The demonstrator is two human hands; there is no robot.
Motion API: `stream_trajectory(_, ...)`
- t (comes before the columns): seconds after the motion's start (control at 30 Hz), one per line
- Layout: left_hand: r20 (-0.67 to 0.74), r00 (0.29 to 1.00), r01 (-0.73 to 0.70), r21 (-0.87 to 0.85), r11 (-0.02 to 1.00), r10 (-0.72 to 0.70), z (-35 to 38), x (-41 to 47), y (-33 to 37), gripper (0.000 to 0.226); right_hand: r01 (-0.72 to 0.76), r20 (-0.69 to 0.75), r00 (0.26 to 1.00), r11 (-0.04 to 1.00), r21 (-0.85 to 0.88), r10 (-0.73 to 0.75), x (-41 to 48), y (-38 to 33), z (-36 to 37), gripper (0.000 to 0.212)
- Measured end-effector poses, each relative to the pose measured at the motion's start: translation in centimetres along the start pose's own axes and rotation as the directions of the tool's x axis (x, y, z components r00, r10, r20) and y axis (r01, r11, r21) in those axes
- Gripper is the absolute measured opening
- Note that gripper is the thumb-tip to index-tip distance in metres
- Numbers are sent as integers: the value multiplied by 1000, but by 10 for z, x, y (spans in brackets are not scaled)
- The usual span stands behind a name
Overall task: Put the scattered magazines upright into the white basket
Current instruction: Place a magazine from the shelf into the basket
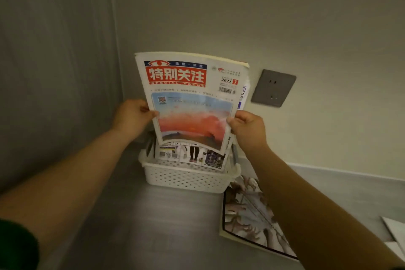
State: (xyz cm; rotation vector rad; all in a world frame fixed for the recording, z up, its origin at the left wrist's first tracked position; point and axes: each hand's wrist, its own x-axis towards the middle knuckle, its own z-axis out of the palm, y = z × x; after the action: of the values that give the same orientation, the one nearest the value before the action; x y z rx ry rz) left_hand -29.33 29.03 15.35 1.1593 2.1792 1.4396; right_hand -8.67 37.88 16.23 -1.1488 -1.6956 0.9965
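A magazine with a red title block and a sunset picture stands upright over the white perforated basket, its lower edge curled just above the basket's rim. My left hand pinches its left edge and my right hand pinches its right edge. Other magazines stand in the basket behind and below it. Another magazine with a dark pictured cover lies flat on the grey surface to the right of the basket, partly under my right forearm.
The basket sits in a corner, walls close on the left and behind. A grey wall socket is on the back wall to the right. White papers lie at the right edge of the grey countertop.
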Motion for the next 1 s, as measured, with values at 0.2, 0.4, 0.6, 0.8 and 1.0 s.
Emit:
stream_trajectory(0.2, 82, 995, 55, 55, 997, -60, 19, 2, -22, 18, -163, 32, 986, 984, -73, 166, 8, 29, 13, 16)
stream_trajectory(0.4, 92, 991, 86, 136, 987, -99, 39, 9, -37, 19, -251, 2, 968, 966, -54, 252, 12, 56, 24, 13)
stream_trajectory(0.6, 5, 999, 35, 126, 991, -35, 50, 15, -46, 10, -280, -43, 959, 960, -25, 279, 20, 62, 30, 18)
stream_trajectory(0.8, -22, 999, -37, 213, 976, 43, 51, 25, -48, 10, -205, -113, 971, 977, 57, 210, 19, 66, 39, 25)
stream_trajectory(1.0, -86, 996, -2, 145, 989, 14, 53, 20, -48, 11, -199, -26, 979, 979, 48, 200, 18, 67, 39, 27)
